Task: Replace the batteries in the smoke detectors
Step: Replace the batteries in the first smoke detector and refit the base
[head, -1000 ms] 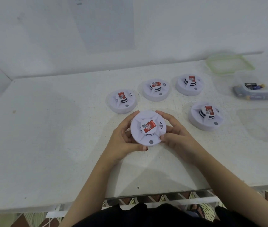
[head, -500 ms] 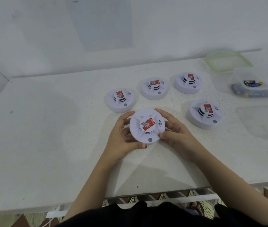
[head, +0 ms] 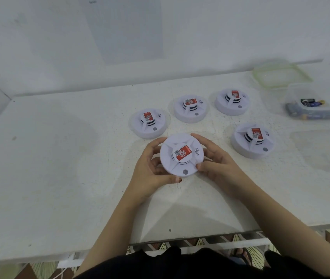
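I hold a round white smoke detector with a red label, lifted a little over the white table. My left hand grips its left rim with the thumb under the front edge. My right hand grips its right rim. Several more white detectors with red labels lie face up behind it: one at the left, one in the middle, one further right and one at the near right. A clear plastic box at the far right holds batteries.
A green-rimmed clear lid lies behind the battery box, near the wall. The table's front edge runs just above my lap. A sheet of paper hangs on the white wall behind the table.
The detector in my hands has turned slightly and shifted a little away from me. The other detectors have stayed put.
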### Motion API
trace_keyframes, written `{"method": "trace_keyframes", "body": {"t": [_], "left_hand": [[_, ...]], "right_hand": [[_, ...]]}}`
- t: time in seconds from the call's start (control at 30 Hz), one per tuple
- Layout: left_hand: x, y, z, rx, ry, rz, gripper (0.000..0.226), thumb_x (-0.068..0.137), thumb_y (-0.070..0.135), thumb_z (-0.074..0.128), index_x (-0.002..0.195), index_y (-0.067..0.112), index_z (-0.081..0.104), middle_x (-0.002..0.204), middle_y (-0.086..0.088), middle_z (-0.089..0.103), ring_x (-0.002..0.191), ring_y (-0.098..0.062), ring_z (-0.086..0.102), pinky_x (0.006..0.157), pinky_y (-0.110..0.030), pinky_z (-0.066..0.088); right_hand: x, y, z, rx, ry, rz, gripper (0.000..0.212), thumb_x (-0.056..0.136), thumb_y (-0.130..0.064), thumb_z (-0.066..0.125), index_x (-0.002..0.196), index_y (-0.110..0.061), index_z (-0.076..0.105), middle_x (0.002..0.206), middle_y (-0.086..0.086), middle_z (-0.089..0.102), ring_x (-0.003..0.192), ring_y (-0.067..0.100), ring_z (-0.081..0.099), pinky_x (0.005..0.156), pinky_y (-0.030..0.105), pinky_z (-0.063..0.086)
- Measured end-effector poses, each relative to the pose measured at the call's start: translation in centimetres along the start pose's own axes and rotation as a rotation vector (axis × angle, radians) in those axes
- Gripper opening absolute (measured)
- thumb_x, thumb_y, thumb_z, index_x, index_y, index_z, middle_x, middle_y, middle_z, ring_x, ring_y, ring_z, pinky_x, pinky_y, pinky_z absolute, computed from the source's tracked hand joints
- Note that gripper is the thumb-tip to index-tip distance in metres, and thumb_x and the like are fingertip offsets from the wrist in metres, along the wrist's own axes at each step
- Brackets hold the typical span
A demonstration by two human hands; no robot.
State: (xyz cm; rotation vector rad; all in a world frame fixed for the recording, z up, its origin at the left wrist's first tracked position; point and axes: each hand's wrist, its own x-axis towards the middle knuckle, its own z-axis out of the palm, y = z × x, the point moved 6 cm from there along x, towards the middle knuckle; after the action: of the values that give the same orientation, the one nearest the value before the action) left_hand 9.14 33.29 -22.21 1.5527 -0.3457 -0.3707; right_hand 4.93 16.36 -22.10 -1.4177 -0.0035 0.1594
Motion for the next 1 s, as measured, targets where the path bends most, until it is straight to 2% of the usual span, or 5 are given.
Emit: {"method": "trace_keyframes", "body": {"t": [0.2, 0.37, 0.53, 0.8, 1.0], "left_hand": [[0.0, 0.2, 0.0, 0.001, 0.015, 0.017, 0.096, 0.045, 0.014, 0.088, 0.131, 0.023, 0.048, 0.128, -0.011, 0.056, 0.111, -0.026, 0.063, 0.073, -0.042, 0.06], [-0.2, 0.2, 0.0, 0.128, 0.054, 0.08, 0.092, 0.05, 0.025, 0.089, 0.133, 0.022, 0.049, 0.129, 0.0, 0.059, 0.116, -0.019, 0.06, 0.087, -0.038, 0.056], [-0.4, 0.5, 0.2, 0.471, 0.097, 0.145, 0.094, 0.051, 0.043, 0.086, 0.135, 0.022, 0.051, 0.127, 0.005, 0.05, 0.118, 0.007, 0.043, 0.096, -0.005, 0.035], [-0.9, 0.5, 1.4, 0.663, 0.064, 0.163, 0.098, 0.059, 0.063, 0.065, 0.144, 0.023, 0.038, 0.126, 0.01, 0.038, 0.119, -0.005, 0.033, 0.095, 0.004, 0.02], [-0.8, 1.5, 1.8, 0.639, 0.147, 0.189, 0.088, 0.064, 0.06, 0.059, 0.143, 0.03, 0.032, 0.134, 0.021, 0.031, 0.124, 0.003, 0.024, 0.097, 0.005, 0.014]], "right_hand": [[0.0, -0.1, 0.1, -0.031, -0.006, -0.015, 0.073, 0.067, -0.017, 0.064, 0.135, -0.033, 0.047, 0.126, 0.013, 0.059, 0.116, 0.032, 0.057, 0.101, 0.055, 0.042], [-0.2, -0.8, 0.5, -0.166, 0.013, -0.075, 0.071, 0.076, -0.008, 0.055, 0.143, -0.024, 0.037, 0.138, -0.007, 0.052, 0.125, 0.008, 0.05, 0.105, 0.03, 0.041], [-0.2, -0.7, -0.6, -0.824, 0.177, -0.165, 0.07, 0.073, -0.046, 0.043, 0.14, -0.027, 0.039, 0.142, -0.007, 0.042, 0.134, 0.015, 0.031, 0.111, 0.031, 0.023], [-0.5, -0.6, -1.1, -0.878, 0.166, -0.194, 0.069, 0.077, -0.051, 0.035, 0.137, -0.017, 0.043, 0.138, -0.007, 0.043, 0.13, 0.012, 0.032, 0.109, 0.025, 0.022], [-3.1, -4.3, -5.2, -0.969, 0.589, -0.416, 0.051, 0.078, -0.038, 0.05, 0.125, -0.019, 0.056, 0.127, 0.003, 0.054, 0.12, 0.016, 0.044, 0.102, 0.007, 0.018]]}}
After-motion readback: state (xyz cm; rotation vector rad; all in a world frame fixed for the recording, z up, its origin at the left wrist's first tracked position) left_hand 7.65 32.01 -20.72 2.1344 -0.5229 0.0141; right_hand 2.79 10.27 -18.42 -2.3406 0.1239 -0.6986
